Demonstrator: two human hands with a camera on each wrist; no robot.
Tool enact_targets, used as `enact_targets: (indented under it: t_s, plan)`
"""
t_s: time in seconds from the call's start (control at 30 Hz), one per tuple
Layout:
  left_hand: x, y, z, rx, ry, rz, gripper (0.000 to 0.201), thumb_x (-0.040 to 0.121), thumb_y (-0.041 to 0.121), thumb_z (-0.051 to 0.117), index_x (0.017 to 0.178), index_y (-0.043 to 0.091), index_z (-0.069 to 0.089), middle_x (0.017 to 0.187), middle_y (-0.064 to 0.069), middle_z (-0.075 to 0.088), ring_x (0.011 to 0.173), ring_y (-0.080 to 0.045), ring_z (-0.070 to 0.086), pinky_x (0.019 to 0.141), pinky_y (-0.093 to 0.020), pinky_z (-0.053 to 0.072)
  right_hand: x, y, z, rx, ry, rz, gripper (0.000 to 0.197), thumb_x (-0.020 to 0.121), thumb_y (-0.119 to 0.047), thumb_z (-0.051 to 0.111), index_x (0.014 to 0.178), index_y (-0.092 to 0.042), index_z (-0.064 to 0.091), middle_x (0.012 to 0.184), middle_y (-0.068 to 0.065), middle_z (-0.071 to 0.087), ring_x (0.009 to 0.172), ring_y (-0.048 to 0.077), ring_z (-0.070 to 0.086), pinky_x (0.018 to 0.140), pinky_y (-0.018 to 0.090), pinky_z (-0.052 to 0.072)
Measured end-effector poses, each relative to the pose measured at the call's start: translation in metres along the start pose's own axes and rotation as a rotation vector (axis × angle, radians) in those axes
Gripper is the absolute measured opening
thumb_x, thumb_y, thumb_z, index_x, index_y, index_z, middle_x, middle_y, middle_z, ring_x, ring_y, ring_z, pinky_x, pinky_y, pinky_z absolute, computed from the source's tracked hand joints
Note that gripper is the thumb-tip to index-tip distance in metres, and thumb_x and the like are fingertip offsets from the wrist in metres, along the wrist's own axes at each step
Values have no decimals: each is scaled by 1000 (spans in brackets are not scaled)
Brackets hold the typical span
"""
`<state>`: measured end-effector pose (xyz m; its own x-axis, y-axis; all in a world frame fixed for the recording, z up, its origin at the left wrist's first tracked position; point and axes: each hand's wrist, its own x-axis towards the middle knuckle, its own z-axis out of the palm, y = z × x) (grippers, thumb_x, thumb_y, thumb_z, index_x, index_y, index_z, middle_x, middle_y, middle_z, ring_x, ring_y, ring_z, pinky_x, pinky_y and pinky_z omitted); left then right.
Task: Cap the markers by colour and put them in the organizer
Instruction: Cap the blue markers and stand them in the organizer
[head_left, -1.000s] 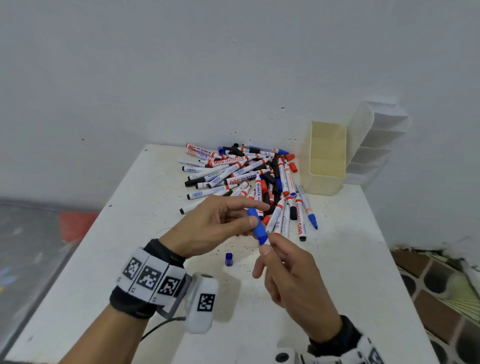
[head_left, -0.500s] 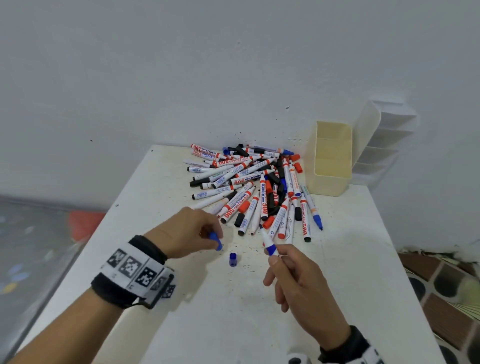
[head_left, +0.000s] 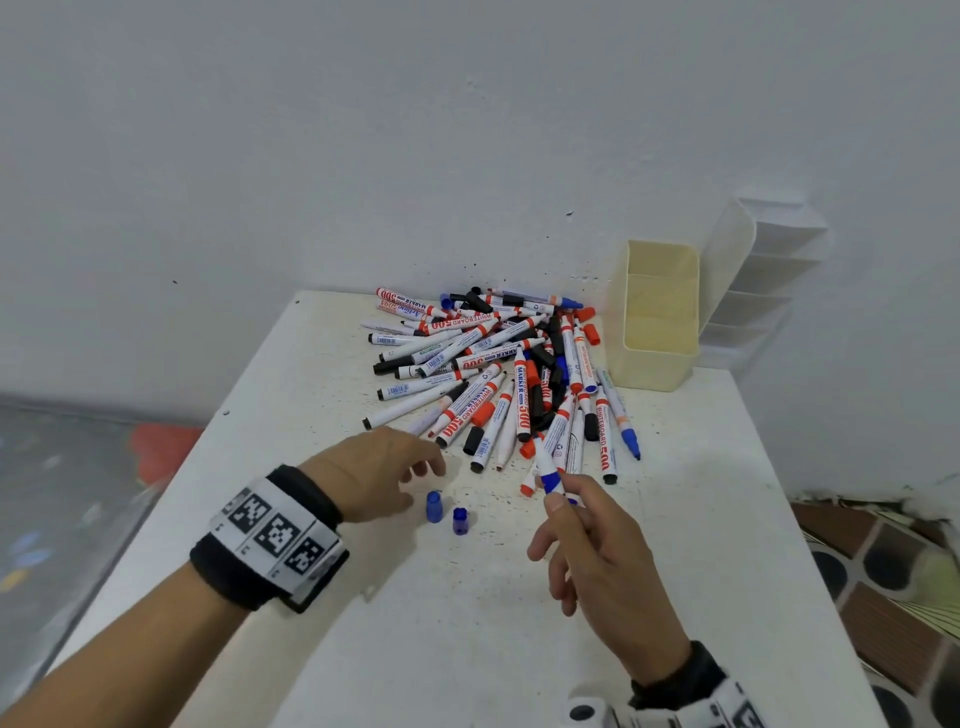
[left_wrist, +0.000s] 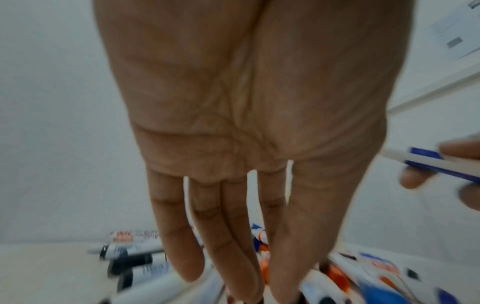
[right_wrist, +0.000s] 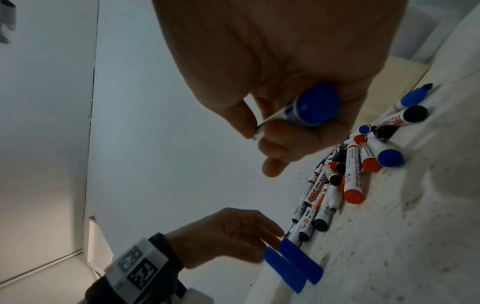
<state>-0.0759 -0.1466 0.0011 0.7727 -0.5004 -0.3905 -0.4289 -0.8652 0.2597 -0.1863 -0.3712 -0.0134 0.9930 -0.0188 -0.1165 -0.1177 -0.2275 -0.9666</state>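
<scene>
The right hand (head_left: 597, 551) pinched a blue marker (head_left: 549, 467) between thumb and fingers, holding it above the near edge of the pile with its length slanting up and away. In the right wrist view the marker's round blue end (right_wrist: 315, 105) faced the camera, with the fingers curled around its barrel.

The left hand (head_left: 376, 475) hovered low over the table (head_left: 467, 623) at the near left of the pile, holding nothing, its fingers stretched out and slightly apart; the left wrist view showed the fingers (left_wrist: 223, 236) straight and pointing down toward the markers.

Two blue caps (head_left: 445, 510) stood upright on the table just beside each other, close to the left hand's thumb and between the two hands.

The pile of markers (head_left: 493, 374), red, black and blue with several loose caps among them, lay heaped toward the far side of the table.

The cream organizer (head_left: 655, 317) stood to the right of the pile at the far right of the table, with nothing visible in its compartments. A white organizer (head_left: 763, 275) leaned behind it against the wall (head_left: 363, 130).
</scene>
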Motion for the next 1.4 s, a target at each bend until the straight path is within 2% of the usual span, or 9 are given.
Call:
enact_targets:
  t_s: [0.17, 0.3, 0.43, 0.67, 1.0, 1.1, 1.2, 1.3, 1.4]
  plan:
    - [37, 7, -39, -30, 268, 46, 21, 98, 14, 53, 112, 21, 67, 107, 5, 68, 87, -6, 60, 78, -19, 48, 7, 3, -7, -10, 74, -37, 24, 99, -29, 44, 121, -24, 52, 66, 6, 64, 40, 5, 42, 41, 16, 37]
    - [103, 39, -59, -56, 345, 122, 16, 96, 18, 57, 104, 18, 70, 103, 3, 70, 87, -10, 60, 80, -24, 48, 10, 5, -13, 34, 93, -29, 20, 100, -27, 45, 118, -24, 53, 65, 4, 64, 39, 5, 41, 41, 17, 36]
    - [169, 66, -64, 61, 308, 122, 19, 93, 28, 62, 102, 15, 72, 104, -2, 70, 92, -17, 64, 88, -38, 55, 13, 10, -19, 45, 117, -11, 19, 100, -28, 45, 118, -28, 54, 65, 2, 64, 41, 6, 41, 43, 18, 36]
    - [224, 75, -53, 261, 186, 23, 48, 77, 59, 69, 104, 19, 69, 99, -2, 63, 89, -21, 61, 83, -39, 56, 12, 20, -35, 79, 136, -14, 19, 100, -27, 46, 115, -20, 56, 67, 4, 65, 42, 6, 36, 45, 20, 34]
    - [232, 77, -57, 202, 162, 13, 49, 75, 47, 78, 109, 15, 62, 108, -5, 61, 96, -24, 60, 81, -36, 52, 10, 25, -43, 43, 146, -26, 14, 100, -28, 45, 107, -26, 56, 69, 5, 66, 42, 6, 39, 48, 21, 35]
    - [218, 73, -64, 22, 231, -3, 49, 77, 30, 78, 115, 16, 51, 110, -6, 60, 95, -24, 60, 85, -38, 54, 9, 24, -42, 54, 139, -32, 13, 100, -28, 45, 105, -28, 57, 69, 5, 66, 42, 7, 38, 47, 20, 34]
    - [188, 66, -71, -252, 289, 32, 48, 83, 15, 72, 119, 20, 40, 107, -6, 64, 89, -24, 64, 79, -35, 55, 11, 20, -41, 77, 135, -25, 14, 100, -27, 44, 108, -30, 55, 67, 4, 66, 40, 7, 39, 43, 19, 35]
    - [147, 60, -75, -516, 352, 123, 41, 85, 11, 70, 114, 22, 42, 98, -5, 64, 81, -23, 66, 67, -30, 53, 14, 13, -37, 85, 115, -24, 16, 100, -27, 44, 113, -28, 53, 66, 4, 64, 40, 6, 42, 41, 17, 36]
    - [102, 57, -71, -905, 422, 175, 29, 89, 9, 68, 110, 15, 50, 85, -5, 68, 76, -21, 66, 68, -32, 52, 19, 3, -28, 80, 73, -21, 21, 100, -29, 45, 120, -26, 53, 67, 3, 63, 41, 4, 46, 41, 15, 36]
